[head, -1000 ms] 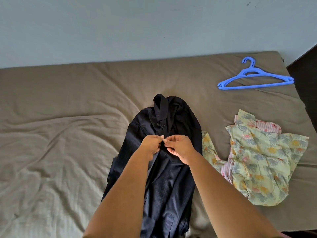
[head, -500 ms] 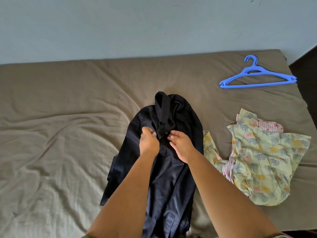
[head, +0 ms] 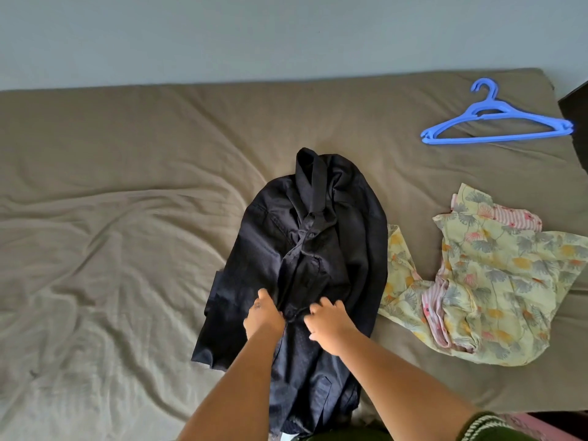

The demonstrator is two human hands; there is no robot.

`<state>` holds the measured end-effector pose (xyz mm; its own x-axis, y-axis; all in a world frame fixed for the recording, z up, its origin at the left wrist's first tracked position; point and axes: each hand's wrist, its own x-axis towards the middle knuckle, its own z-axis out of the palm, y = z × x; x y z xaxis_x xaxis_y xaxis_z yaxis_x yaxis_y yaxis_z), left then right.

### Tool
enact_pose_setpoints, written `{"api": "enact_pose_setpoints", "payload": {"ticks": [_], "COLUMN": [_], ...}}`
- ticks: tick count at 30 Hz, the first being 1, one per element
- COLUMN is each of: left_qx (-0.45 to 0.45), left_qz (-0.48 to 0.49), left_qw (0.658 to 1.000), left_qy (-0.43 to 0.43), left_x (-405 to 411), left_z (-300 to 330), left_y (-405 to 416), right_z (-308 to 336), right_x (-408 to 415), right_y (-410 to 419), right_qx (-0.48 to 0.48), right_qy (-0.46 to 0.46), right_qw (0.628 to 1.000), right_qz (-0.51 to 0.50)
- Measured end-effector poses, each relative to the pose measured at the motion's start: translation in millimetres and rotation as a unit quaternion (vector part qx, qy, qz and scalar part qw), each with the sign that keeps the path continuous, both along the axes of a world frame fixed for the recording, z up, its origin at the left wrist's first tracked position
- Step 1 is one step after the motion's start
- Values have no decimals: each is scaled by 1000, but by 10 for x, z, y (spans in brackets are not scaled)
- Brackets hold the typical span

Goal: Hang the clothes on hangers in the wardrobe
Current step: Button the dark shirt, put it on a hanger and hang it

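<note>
Dark navy fabric, a button-front collared shirt [head: 305,249], lies face up along the middle of a bed covered by a wrinkled olive-brown sheet [head: 127,218], collar toward the pale wall [head: 286,33] and hem toward the viewer. Two bare hands meet on its front placket, below the one fastened button that can be made out near the collar. Left hand [head: 264,316]: fingers curled down into the cloth at the left edge of the placket, gathering a fold of it. Right hand [head: 327,319]: fingers bent and resting on the cloth just right of the placket; motion blur hides whether they actually pinch the fabric or only press on it. The hands sit close together but do not touch, with a narrow strip of dark cloth between them. Both forearms reach in from the lower edge, over the lower part of the shirt.

Count of items on the bed: one navy shirt; one crumpled pale-yellow floral-print garment [head: 496,281] to the right of it, its near edge almost touching the shirt's side, with a pink-and-white striped cloth [head: 515,216] showing at its top edge and through its middle, whether lining or a separate piece cannot be told; one blue plastic clothes hanger [head: 496,125] lying flat at the far right corner, well apart from both garments. A dark panel [head: 576,109] stands beyond the bed's right edge.
</note>
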<state>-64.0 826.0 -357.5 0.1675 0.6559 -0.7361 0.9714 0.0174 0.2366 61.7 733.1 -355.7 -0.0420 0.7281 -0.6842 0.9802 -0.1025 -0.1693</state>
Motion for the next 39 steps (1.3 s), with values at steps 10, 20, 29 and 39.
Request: {"api": "enact_pose_setpoints", "payload": {"ticks": [10, 20, 29, 39], "left_qx": [27, 127, 103, -58], "left_qz": [-112, -4, -421, -489], "left_qw": [993, 985, 901, 870], "left_qy": [-4, -120, -4, -1], "left_x": [-235, -389, -714, -485], "left_z": [88, 222, 468, 203], "left_y": [-169, -161, -801, -838], "right_z": [13, 76, 276, 85], "right_x": [-244, -374, -449, -459], "right_y": [-154, -43, -557, -362], "right_qx": [131, 110, -188, 53], "right_qy": [24, 74, 83, 137], "right_qw": [991, 977, 967, 934], "right_qz": [7, -165, -153, -326]}}
